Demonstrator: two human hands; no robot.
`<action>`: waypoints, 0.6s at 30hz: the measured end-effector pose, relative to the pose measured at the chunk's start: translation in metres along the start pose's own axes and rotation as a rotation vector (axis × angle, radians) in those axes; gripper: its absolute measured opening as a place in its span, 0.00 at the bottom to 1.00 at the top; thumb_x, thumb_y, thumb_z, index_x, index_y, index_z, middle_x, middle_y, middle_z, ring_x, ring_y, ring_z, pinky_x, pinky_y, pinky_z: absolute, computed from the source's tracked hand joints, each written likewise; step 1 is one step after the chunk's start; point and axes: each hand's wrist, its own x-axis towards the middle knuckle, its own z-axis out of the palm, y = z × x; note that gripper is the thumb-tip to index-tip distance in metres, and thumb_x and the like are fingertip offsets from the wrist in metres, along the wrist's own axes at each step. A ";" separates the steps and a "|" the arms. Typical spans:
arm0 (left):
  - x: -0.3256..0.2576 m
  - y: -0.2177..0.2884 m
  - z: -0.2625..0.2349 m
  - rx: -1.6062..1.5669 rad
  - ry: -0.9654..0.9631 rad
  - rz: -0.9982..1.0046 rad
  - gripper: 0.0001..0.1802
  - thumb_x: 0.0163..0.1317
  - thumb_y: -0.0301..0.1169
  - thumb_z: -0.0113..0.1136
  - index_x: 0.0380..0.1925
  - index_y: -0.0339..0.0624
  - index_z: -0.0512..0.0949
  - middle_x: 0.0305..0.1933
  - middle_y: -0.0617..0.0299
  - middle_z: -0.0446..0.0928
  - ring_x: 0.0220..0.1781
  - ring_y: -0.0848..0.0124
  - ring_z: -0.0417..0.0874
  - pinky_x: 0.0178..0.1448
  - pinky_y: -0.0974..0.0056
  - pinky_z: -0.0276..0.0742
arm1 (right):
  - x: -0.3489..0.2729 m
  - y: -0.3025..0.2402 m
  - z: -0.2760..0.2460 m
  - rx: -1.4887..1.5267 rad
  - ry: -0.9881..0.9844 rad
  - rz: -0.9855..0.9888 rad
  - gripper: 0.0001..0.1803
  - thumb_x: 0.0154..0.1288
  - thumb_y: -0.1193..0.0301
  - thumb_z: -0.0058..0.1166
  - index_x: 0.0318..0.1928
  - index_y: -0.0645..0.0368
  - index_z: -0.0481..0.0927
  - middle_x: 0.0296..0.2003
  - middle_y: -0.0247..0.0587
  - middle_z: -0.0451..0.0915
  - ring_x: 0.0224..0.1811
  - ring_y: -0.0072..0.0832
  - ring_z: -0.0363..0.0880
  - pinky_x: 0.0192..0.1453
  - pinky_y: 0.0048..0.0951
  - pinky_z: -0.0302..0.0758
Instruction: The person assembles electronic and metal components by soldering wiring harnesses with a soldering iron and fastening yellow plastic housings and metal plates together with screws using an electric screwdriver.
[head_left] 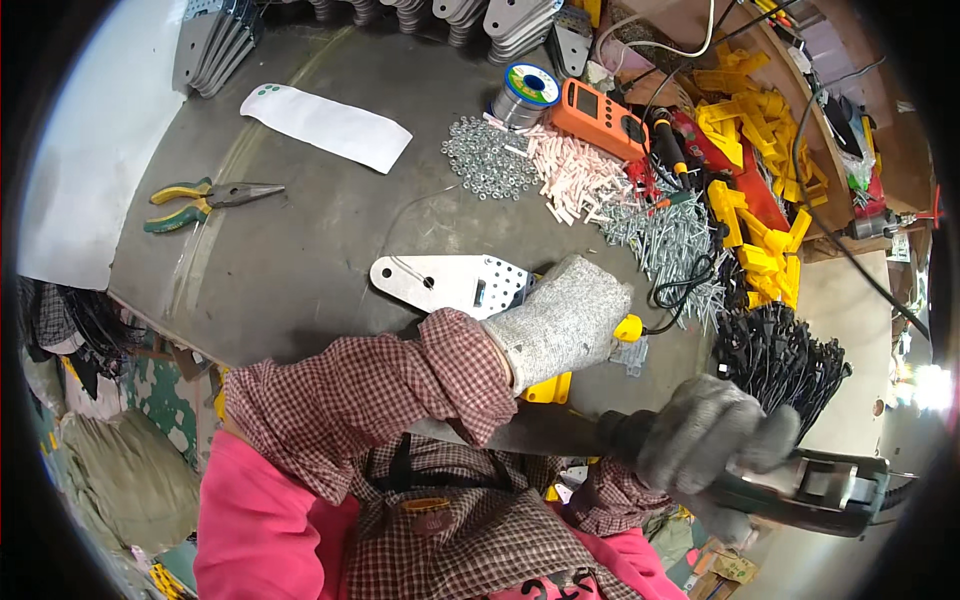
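Observation:
My left hand (565,315), in a pale grey knitted glove, curls over the right end of a silver metal plate (430,283) with a rounded tip and rows of small holes. The glove hides most of its fingertips and the covered end of the plate. A yellow plastic piece (627,328) with a black cord sticks out beside those fingers, and another yellow piece (547,388) shows below the wrist. At the lower right, my right hand (700,440), in a dark grey glove, is wrapped round a long black tool (825,490) with a silver-coloured part.
Pliers (210,203) and a white paper strip (330,128) lie on the left. Nuts (490,158), pink sleeves (575,165) and screws (660,240) are heaped by a solder spool (525,95) and orange meter (600,118). Yellow parts (765,130) and black cords (780,365) are piled right.

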 end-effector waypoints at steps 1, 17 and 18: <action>0.000 0.000 0.001 -0.005 -0.018 -0.007 0.17 0.52 0.41 0.67 0.34 0.38 0.82 0.29 0.49 0.82 0.33 0.52 0.86 0.40 0.51 0.82 | 0.000 0.001 -0.005 0.020 -0.064 -0.035 0.35 0.58 0.52 0.70 0.50 0.66 0.67 0.25 0.45 0.80 0.19 0.33 0.81 0.19 0.31 0.81; 0.003 0.003 0.003 0.025 -0.120 -0.043 0.16 0.49 0.39 0.69 0.33 0.40 0.83 0.28 0.51 0.83 0.33 0.54 0.87 0.41 0.52 0.83 | -0.010 0.020 0.007 0.169 0.040 0.130 0.20 0.69 0.57 0.58 0.36 0.64 0.77 0.29 0.52 0.82 0.25 0.43 0.83 0.25 0.41 0.80; 0.004 0.001 0.001 0.020 -0.116 -0.043 0.15 0.49 0.38 0.69 0.33 0.40 0.83 0.28 0.52 0.83 0.33 0.55 0.87 0.41 0.52 0.83 | -0.012 0.025 0.011 0.220 0.138 0.075 0.18 0.64 0.60 0.65 0.37 0.64 0.77 0.29 0.54 0.81 0.26 0.44 0.83 0.26 0.43 0.80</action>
